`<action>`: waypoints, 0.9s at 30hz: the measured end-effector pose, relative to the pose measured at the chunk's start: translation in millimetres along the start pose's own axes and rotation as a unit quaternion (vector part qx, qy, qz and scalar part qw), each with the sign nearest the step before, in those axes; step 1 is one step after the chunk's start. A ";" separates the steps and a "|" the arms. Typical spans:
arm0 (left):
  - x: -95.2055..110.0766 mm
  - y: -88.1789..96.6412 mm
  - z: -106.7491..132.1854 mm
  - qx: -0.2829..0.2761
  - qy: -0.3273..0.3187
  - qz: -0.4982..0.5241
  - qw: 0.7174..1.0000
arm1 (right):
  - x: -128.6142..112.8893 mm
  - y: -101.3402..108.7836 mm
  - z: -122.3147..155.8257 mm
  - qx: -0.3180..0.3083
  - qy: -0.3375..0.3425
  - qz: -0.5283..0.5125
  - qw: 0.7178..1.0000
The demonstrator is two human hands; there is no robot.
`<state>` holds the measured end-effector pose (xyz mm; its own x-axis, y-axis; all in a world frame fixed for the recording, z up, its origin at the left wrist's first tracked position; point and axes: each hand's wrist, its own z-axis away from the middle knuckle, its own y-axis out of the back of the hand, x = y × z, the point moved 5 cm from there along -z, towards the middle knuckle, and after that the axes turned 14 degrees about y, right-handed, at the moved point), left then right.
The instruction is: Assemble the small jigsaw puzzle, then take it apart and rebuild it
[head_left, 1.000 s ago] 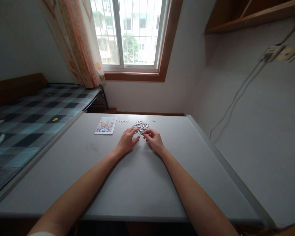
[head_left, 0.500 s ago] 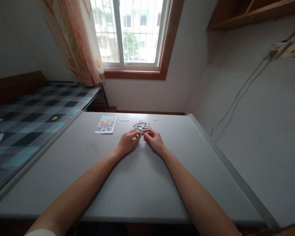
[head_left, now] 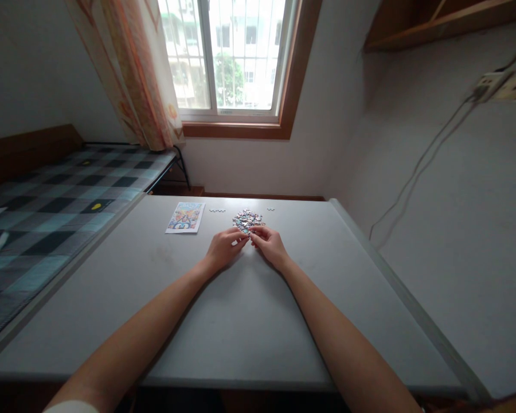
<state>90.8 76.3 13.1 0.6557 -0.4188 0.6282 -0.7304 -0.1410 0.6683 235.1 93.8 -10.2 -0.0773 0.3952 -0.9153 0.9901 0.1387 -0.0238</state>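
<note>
Both my hands meet just in front of a heap of small jigsaw puzzle pieces [head_left: 247, 218] on the grey-white table [head_left: 241, 321]. My left hand [head_left: 227, 245] is closed in a pinch, its fingertips on a tiny puzzle piece [head_left: 249, 234]. From the other side my right hand [head_left: 270, 245] pinches at the same spot, thumb and forefinger together. The fingers cover most of the piece, so its picture cannot be made out. Behind the left hand, a short row of joined pieces [head_left: 217, 210] lies on the table. A smaller joined bit [head_left: 270, 209] lies right of the heap.
A printed picture sheet [head_left: 184, 218] lies flat at the table's far left. Along the left side stands a bed with a checked cover [head_left: 69, 195]. A window [head_left: 227, 57] with a curtain [head_left: 133, 74] is ahead, and a cable [head_left: 413, 172] hangs down the right wall.
My hands stay at the same place, with only a slight shift of the fingertips around the puzzle piece. The heap and the sheet have not moved.
</note>
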 end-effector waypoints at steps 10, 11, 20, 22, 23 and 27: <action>1.8 -1.8 1.3 0.000 -0.023 0.002 1.000 | -4.7 0.7 -0.1 -0.018 0.012 -0.031 0.999; 1.8 -1.8 1.2 0.001 -0.025 0.000 1.000 | -4.5 0.2 -0.4 -0.022 0.016 -0.025 0.999; 1.6 -1.8 1.8 0.000 -0.029 -0.002 1.000 | -4.9 -0.9 -1.6 -0.015 0.019 -0.024 0.999; 0.5 -1.7 1.7 0.004 -0.021 0.003 1.000 | -5.4 0.3 -1.5 -0.007 0.013 -0.037 0.999; -0.4 -1.3 1.3 0.009 -0.012 0.007 1.000 | -5.7 0.9 -1.4 -0.004 0.011 -0.042 0.999; -4.2 1.0 -1.1 0.036 0.021 0.045 0.998 | -6.5 1.8 -0.7 -0.001 0.003 -0.051 0.999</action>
<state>87.4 78.9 11.6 0.5926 -0.3955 0.7017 -0.7980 -0.1698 0.5782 237.3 92.1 -4.1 -0.1777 0.3847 -0.9058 0.9769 0.1802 -0.1151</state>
